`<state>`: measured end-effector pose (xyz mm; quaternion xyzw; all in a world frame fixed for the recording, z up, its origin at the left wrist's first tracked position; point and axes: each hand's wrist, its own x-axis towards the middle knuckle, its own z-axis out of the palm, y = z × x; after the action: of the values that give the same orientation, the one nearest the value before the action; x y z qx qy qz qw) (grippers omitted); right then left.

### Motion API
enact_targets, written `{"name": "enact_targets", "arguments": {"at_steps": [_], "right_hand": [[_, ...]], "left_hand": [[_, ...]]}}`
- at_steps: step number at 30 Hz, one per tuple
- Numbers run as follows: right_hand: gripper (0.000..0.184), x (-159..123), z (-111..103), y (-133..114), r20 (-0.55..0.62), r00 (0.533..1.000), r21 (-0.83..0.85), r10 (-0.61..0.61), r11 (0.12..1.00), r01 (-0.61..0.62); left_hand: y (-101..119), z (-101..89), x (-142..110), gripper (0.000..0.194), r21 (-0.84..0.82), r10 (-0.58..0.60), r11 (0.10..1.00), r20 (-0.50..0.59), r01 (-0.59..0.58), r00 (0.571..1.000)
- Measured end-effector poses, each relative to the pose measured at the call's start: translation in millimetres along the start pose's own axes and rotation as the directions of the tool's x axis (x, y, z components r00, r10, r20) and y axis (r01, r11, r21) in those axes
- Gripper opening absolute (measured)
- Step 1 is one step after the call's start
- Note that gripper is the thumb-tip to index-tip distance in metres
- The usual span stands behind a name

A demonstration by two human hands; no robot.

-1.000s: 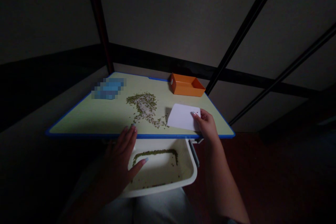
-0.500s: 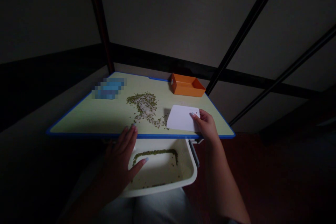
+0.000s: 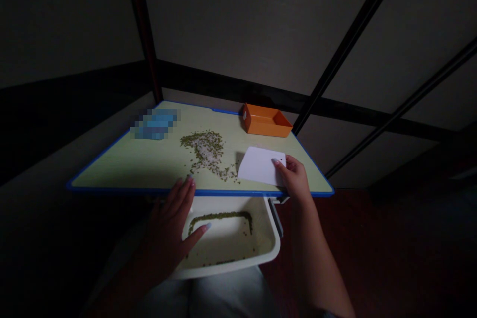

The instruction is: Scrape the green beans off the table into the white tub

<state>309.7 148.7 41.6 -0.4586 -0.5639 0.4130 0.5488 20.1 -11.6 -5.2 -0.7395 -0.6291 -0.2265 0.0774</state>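
My right hand [image 3: 296, 177] pinches a white flat scraper [image 3: 259, 166] by its right edge, thumb on top, close above the table's front right. Left of the scraper a heap of small green beans mixed with whitish grains [image 3: 206, 149] is spread over the tabletop, with a thin trail reaching toward the scraper. My left hand [image 3: 173, 221] is stretched out with fingers apart, its fingertips at the table's front edge and its thumb over the white bin [image 3: 274, 248]. Inside the bin, green beans [image 3: 223, 215] lie in a band along the far side.
An orange open box [image 3: 266, 128] stands at the back right of the blue-edged table [image 3: 137, 164]. At the back left lies a blurred-out blue item [image 3: 156, 125]. Behind the table rises a panelled wall [image 3: 231, 25]. The bin sits below the front edge, above my lap.
The scraper and my right hand have shifted very slightly, the scraper's far edge a little up and right. My left hand, the heap and the bin look unchanged.
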Motion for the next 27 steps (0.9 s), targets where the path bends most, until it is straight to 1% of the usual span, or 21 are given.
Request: {"name": "enact_targets", "arguments": {"at_steps": [6, 12, 15, 20, 24, 27], "right_hand": [[0.034, 0.0, 1.1, -1.8, -0.01, 1.0, 0.02, 0.0, 1.0, 0.001], [0.033, -1.3, 2.4, -5.5, 0.035, 0.999, 0.003, -0.009, 1.0, 0.009], [0.034, -1.7, 4.1, -8.5, 0.039, 0.999, 0.004, -0.002, 1.0, 0.002], [0.037, -1.5, 4.8, -11.1, 0.054, 0.999, -0.017, -0.001, 1.0, 0.002], [0.038, -0.7, 2.1, -7.4, 0.065, 0.998, -0.043, 0.001, 0.999, 0.002], [0.038, -0.6, 0.6, -4.9, 0.051, 0.998, -0.029, 0.02, 0.999, -0.018]], "left_hand": [[1.1, -0.4, -0.5, 0.082, 0.008, -0.007, 1.0, 0.005, 0.007, 1.0], [1.6, -0.8, -0.6, 0.081, 0.01, -0.017, 1.0, 0.021, 0.017, 1.0], [2.5, -2.2, 0.2, 0.081, 0.009, -0.014, 1.0, 0.025, 0.014, 1.0], [1.2, 0.4, 0.0, 0.08, 0.022, -0.003, 1.0, 0.005, 0.003, 1.0], [-0.9, 2.8, -0.9, 0.081, 0.032, 0.006, 0.999, -0.013, -0.005, 1.0], [-1.2, 2.7, -1.1, 0.081, 0.03, 0.011, 0.999, -0.018, -0.011, 1.0]]}}
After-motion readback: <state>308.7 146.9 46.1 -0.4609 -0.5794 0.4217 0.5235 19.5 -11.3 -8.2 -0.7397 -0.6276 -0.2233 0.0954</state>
